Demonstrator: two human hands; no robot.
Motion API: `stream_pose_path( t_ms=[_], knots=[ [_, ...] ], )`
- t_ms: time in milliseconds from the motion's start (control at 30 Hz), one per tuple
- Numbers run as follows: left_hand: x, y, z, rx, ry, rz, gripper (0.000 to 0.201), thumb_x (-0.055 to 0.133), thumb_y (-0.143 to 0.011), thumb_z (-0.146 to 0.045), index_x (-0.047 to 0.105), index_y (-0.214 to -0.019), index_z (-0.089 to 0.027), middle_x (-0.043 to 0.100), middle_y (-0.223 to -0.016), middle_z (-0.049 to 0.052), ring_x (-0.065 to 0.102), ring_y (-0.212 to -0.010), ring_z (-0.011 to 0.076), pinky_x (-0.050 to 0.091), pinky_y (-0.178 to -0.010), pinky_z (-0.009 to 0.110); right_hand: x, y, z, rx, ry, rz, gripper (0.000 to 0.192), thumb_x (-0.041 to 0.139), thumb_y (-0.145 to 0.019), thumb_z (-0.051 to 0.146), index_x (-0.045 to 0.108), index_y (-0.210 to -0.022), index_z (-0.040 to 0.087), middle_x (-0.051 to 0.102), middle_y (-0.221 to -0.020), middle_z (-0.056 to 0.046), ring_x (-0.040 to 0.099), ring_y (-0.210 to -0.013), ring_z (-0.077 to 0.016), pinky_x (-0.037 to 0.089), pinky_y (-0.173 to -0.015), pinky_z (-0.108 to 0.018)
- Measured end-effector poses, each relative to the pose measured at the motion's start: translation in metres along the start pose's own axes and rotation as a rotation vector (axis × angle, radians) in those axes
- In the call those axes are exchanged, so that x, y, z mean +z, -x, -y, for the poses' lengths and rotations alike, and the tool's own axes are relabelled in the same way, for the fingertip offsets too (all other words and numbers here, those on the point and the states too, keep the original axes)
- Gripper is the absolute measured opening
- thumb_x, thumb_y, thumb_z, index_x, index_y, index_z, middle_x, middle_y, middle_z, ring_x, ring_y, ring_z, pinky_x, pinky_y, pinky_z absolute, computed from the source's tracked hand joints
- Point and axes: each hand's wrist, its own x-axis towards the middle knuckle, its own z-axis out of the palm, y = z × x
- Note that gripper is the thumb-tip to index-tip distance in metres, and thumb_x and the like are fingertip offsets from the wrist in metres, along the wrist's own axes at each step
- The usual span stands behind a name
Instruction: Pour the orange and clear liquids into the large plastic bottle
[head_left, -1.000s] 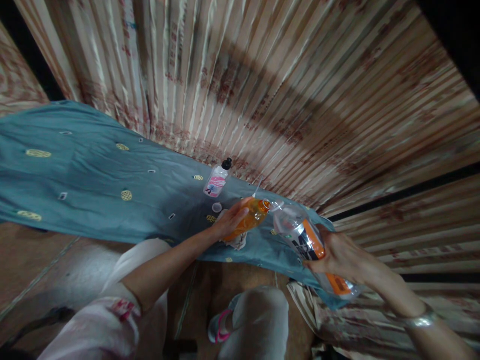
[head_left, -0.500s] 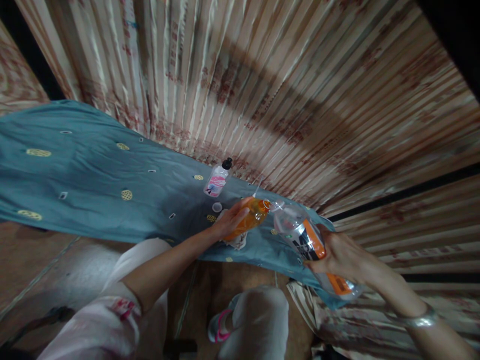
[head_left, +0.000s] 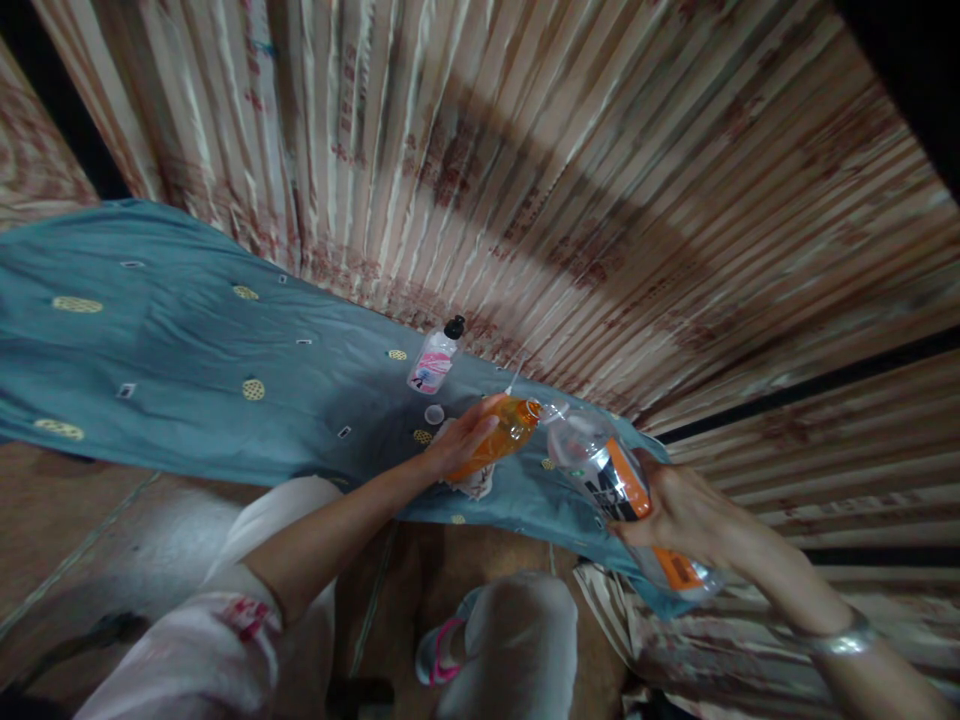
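Observation:
My left hand (head_left: 466, 440) is wrapped round a bottle of orange liquid (head_left: 512, 425), which leans with its neck up and to the right. In my right hand (head_left: 675, 510) is a large clear plastic bottle (head_left: 589, 445) with an orange and black label, tipped so its neck points up and left. The two bottle mouths meet or nearly touch; which one sits inside the other I cannot tell. Under my left hand a pale patterned piece (head_left: 478, 487) shows in part. Close by lies a small round white cap (head_left: 434, 413).
A clear pump bottle (head_left: 433, 365) with a black top and pink label stands behind the cap. Teal patterned cloth (head_left: 187, 350) covers the narrow surface. A pleated curtain (head_left: 525, 180) hangs along its back, with a thin white stick-like thing (head_left: 514, 375) near it.

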Motion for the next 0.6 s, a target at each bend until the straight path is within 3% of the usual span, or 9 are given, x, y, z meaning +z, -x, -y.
stream_pose_path(
  t_ms=[233,400,600],
  knots=[
    [-0.0009,-0.0005,-0.0014,0.008,0.005,-0.002,0.101,0.066,-0.111,-0.098,0.069,-0.189,-0.035,0.073,-0.195,0.004,0.059,-0.190,0.0415,0.043,-0.164,0.053,0.0006,0.0005,-0.0012,0.003,-0.012,0.007,0.046,0.089,-0.077,0.054,0.050,-0.092,0.036,0.051,-0.062,0.010,0.054,-0.062,-0.0198,0.039,-0.064,-0.035],
    [-0.0022,-0.0001,-0.0025,0.011,-0.046,0.007,0.098,0.061,-0.115,-0.094,0.065,-0.192,-0.034,0.070,-0.198,0.003,0.051,-0.195,0.0401,0.038,-0.165,0.052,-0.0004,0.0012,-0.0011,-0.004,-0.016,0.005,0.045,0.090,-0.079,0.052,0.049,-0.089,0.036,0.053,-0.063,0.009,0.053,-0.062,-0.0195,0.038,-0.064,-0.036],
    [-0.0001,-0.0001,-0.0041,-0.003,-0.061,0.017,0.103,0.058,-0.113,-0.099,0.062,-0.194,-0.036,0.065,-0.202,0.003,0.053,-0.194,0.0406,0.036,-0.168,0.053,-0.0021,0.0023,0.0015,0.012,-0.009,0.012,0.041,0.092,-0.079,0.049,0.055,-0.089,0.034,0.053,-0.064,0.009,0.057,-0.063,-0.0212,0.040,-0.066,-0.037]
  ],
)
